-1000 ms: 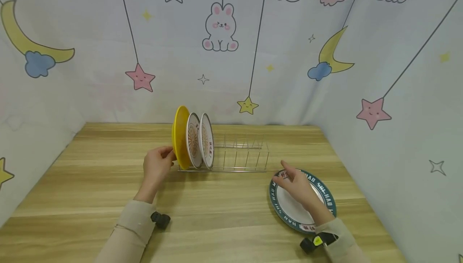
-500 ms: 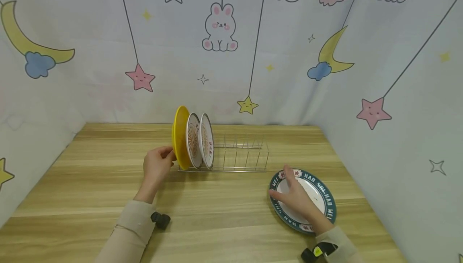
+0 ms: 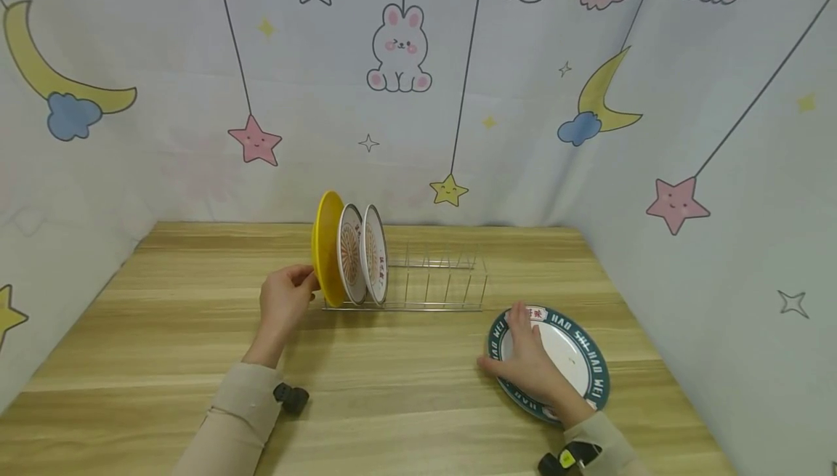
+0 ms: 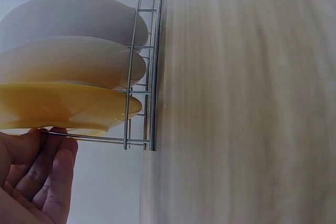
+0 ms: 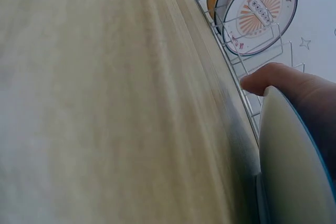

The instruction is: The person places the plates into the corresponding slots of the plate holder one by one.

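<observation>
A wire dish rack (image 3: 431, 308) holds a yellow plate (image 3: 324, 251) and two white patterned plates (image 3: 375, 254) upright at its left end. My left hand (image 3: 285, 298) is at that end, beside the yellow plate. In the left wrist view its thumb and fingers (image 4: 63, 166) pinch the rack's end wire. On the right, a white plate with a green lettered rim (image 3: 578, 352) lies face up. My right hand (image 3: 531, 361) spreads over its left part, fingers fairly straight and thumb out past the rim. In the right wrist view the thumb (image 5: 273, 80) shows right at the plate's edge.
Wood-grain table (image 3: 392, 403) underneath everything. Behind and at both sides hangs a white curtain (image 3: 196, 163) printed with moons, stars and a rabbit. Upright wire dividers (image 3: 447, 289) stand to the right of the racked plates.
My right hand has moved left and toward me over the green-rimmed plate, its thumb now past the left rim. My left hand has stayed at the rack's end.
</observation>
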The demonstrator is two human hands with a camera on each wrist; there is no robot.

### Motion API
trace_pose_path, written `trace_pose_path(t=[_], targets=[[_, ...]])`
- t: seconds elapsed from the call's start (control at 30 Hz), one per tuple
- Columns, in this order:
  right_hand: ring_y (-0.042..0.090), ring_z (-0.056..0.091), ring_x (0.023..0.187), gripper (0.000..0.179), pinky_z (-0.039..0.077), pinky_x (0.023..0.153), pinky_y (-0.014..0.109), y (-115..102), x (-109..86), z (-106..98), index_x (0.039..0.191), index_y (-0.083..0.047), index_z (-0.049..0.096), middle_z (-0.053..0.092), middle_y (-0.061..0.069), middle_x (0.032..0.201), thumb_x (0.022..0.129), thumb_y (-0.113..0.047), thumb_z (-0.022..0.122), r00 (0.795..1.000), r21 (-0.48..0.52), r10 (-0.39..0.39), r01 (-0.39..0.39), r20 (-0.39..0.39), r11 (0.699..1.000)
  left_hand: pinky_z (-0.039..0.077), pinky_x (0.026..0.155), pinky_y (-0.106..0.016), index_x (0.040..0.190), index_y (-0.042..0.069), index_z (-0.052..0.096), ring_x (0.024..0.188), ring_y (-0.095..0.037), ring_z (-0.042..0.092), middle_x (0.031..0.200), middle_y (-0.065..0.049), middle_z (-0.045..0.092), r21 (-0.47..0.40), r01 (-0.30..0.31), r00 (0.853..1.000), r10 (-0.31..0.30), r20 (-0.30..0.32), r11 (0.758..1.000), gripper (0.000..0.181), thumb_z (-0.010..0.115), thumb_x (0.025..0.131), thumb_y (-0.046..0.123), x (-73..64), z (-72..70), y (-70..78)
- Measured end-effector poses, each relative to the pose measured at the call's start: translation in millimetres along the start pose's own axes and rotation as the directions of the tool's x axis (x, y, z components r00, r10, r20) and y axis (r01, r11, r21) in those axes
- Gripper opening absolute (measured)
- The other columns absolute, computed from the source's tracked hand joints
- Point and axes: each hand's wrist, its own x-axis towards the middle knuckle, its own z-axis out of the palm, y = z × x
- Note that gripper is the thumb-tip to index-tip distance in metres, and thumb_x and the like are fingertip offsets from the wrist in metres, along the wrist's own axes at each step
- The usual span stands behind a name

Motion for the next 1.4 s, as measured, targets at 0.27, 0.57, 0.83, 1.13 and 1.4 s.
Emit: trace_pose_path(t=[0.27, 0.57, 0.83, 1.13, 1.4], targets=[[0.036, -0.012, 0.147, 0.112, -0.005, 0.117, 0.056, -4, 0.6, 1, 0.151, 0.013, 0.004, -0.012, 0.028, 0.159, 0.072, -0.025, 0.073, 0.999, -0.043, -0.045, 0.046, 0.013, 0.998, 0.059, 0.069, -0.029, 0.114, -0.002, 0.07, 0.092, -0.033, 0.07, 0.103, -0.019, 0.072, -0.01, 0.014, 1.0, -0.014, 0.005, 1.0, 0.025, 0.06, 0.1, 0.015, 0.3, -0.5, 0.1], [0.035, 0.0, 0.148, 0.1, 0.006, 0.119, 0.051, -4, -4.9, 0, 0.151, 0.011, 0.01, -0.006, 0.027, 0.16, 0.074, -0.015, 0.067, 0.995, -0.049, -0.102, 0.103, 0.021, 0.993, 0.059, 0.069, -0.029, 0.115, -0.002, 0.07, 0.091, -0.033, 0.07, 0.104, -0.019, 0.072, -0.005, 0.013, 1.0, -0.013, 0.004, 1.0, 0.025, 0.06, 0.1, 0.016, -0.2, -0.7, 2.6], [0.041, 0.025, 0.142, 0.085, 0.022, 0.115, 0.051, -5, -10.5, -2, 0.148, 0.009, 0.031, 0.022, 0.022, 0.157, 0.073, -0.008, 0.068, 0.988, -0.035, -0.14, 0.138, -0.062, 0.99, 0.059, 0.068, -0.029, 0.116, -0.001, 0.07, 0.089, -0.034, 0.07, 0.105, -0.018, 0.072, 0.002, 0.024, 1.0, -0.024, 0.007, 1.0, 0.026, 0.06, 0.1, 0.016, -1.5, -2.6, 3.5], [0.034, 0.052, 0.126, 0.063, 0.044, 0.103, 0.047, -11, -14.8, 1, 0.128, 0.002, 0.062, 0.057, 0.011, 0.136, 0.066, -0.005, 0.073, 0.967, -0.113, -0.132, 0.11, -0.219, 0.988, 0.059, 0.068, -0.031, 0.116, -0.001, 0.07, 0.089, -0.034, 0.07, 0.104, -0.018, 0.072, 0.007, 0.018, 1.0, -0.018, 0.006, 1.0, 0.027, 0.059, 0.1, 0.018, -2.4, -2.7, 1.5], [0.014, 0.057, 0.068, 0.043, 0.05, 0.06, 0.032, -20, -18.7, -8, 0.112, -0.009, 0.075, 0.072, 0.006, 0.111, 0.069, -0.007, 0.074, 0.923, -0.183, -0.151, 0.09, -0.353, 0.979, 0.059, 0.066, -0.03, 0.115, 0.0, 0.071, 0.087, -0.034, 0.07, 0.103, -0.017, 0.073, 0.007, 0.014, 1.0, -0.014, -0.003, 1.0, 0.026, 0.06, 0.1, 0.019, -3.0, -1.9, 2.7]])
